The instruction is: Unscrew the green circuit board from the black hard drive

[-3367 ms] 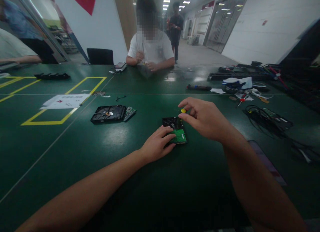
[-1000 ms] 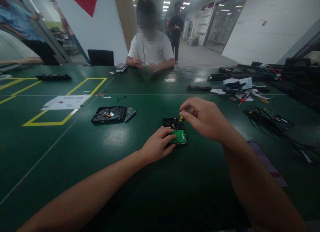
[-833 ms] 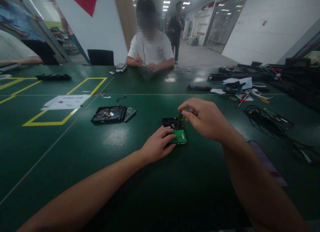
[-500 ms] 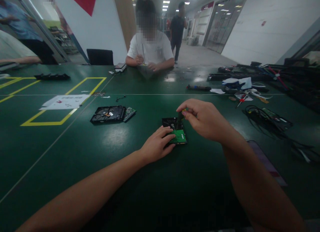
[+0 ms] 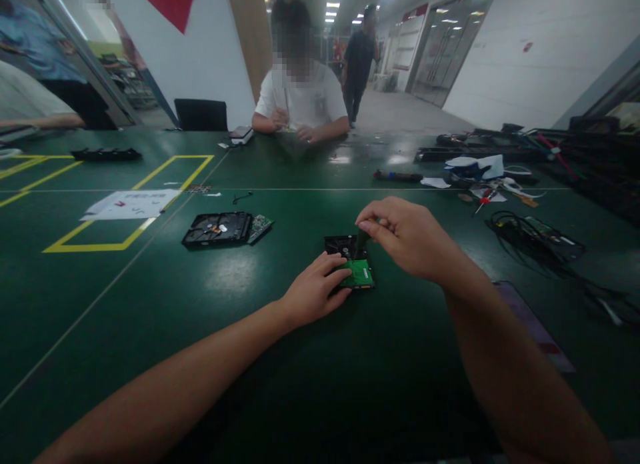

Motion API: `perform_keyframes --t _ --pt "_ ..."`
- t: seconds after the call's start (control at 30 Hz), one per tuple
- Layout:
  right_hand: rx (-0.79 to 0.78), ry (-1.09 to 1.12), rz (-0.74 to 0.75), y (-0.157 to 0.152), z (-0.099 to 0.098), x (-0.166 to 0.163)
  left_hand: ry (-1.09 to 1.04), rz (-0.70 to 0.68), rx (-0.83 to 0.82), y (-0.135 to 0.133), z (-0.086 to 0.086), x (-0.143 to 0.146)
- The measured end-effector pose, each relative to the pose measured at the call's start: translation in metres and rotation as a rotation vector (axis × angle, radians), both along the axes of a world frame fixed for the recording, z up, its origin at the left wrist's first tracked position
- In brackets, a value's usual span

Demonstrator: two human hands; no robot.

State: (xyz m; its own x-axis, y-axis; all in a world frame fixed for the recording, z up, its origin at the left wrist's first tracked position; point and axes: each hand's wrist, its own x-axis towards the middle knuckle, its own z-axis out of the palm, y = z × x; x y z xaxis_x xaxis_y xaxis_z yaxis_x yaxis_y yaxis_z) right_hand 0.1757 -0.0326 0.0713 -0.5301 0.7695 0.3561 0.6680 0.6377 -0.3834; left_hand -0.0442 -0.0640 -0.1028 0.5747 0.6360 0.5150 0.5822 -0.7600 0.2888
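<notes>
While our spread left hand [image 5: 316,289] steadies the drive [image 5: 334,243], our right hand [image 5: 406,236] pinches a screwdriver [image 5: 361,241]; tilting could scratch the green board [image 5: 361,273].

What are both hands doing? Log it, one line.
left hand: on hard drive | right hand: holds screwdriver over drive | tip contact: unclear

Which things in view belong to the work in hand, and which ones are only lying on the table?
In use:
- hard drive, under the left hand
- small dark tool, pinched in the right hand

Seemingly just lying about:
- open drive casing
- loose circuit board
- printed paper
- red-handled tool
- phone-like slab
</notes>
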Motion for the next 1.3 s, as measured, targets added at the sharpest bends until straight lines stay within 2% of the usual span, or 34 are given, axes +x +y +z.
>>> perform_keyframes --t 0.23,0.53,0.8,1.07,1.17,1.3 --pt "-0.078 0.007 0.001 -0.0012 0.0018 0.0028 0.008 -0.001 -0.003 -0.0003 0.0017 0.0006" --pt "-0.033 0.001 -0.08 0.0003 -0.0021 0.0013 0.014 0.004 0.001 -0.0004 0.0009 0.0" --pt "-0.088 0.013 -0.038 -0.0001 -0.0013 0.0012 0.001 0.006 -0.003 -0.001 0.0013 0.0003" --pt "-0.077 0.027 0.011 0.0009 -0.0007 -0.0001 -0.011 0.007 0.012 -0.0007 0.0009 0.001" --pt "-0.126 0.052 0.0 0.0002 -0.0002 0.0011 -0.003 0.004 0.008 -0.0005 0.0016 0.0008" --pt "-0.083 0.034 -0.037 0.0004 -0.0005 0.0005 -0.003 0.006 0.011 -0.001 0.002 0.0007"
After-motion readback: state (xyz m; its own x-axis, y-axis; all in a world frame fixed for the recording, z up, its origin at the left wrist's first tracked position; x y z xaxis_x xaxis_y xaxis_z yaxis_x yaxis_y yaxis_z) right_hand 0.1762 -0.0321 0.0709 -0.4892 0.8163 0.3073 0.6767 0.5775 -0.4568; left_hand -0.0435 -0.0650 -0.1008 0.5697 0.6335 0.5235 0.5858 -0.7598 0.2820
